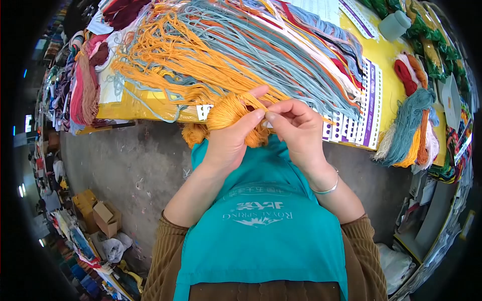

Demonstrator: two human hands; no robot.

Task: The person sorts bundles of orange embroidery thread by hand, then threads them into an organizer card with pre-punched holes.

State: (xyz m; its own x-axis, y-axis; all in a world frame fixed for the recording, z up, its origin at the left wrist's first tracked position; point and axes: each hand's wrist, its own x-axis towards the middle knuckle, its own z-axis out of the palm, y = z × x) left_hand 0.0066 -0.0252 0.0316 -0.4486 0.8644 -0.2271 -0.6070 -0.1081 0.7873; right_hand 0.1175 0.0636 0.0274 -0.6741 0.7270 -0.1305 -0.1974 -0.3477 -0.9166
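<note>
A thick skein of orange thread (227, 113) is held in my left hand (233, 135), its thumb and fingers pressed on strands at the skein's right side. My right hand (296, 125) pinches the orange strands between thumb and index finger, its fingertips close to my left thumb. Beyond both hands, long orange threads (201, 55) lie spread on the yellow table (110, 111), beside blue-grey threads (251, 52) and white, red and rust ones. Part of the orange skein hangs below my left hand over the table's front edge.
Punched white and purple cards (371, 105) lie under the threads at the right. Mixed skeins (409, 128) hang over the right edge, pink ones (83, 85) at the left. A green-grey bottle (394, 25) stands at the back right. Cardboard boxes (106, 219) sit on the floor.
</note>
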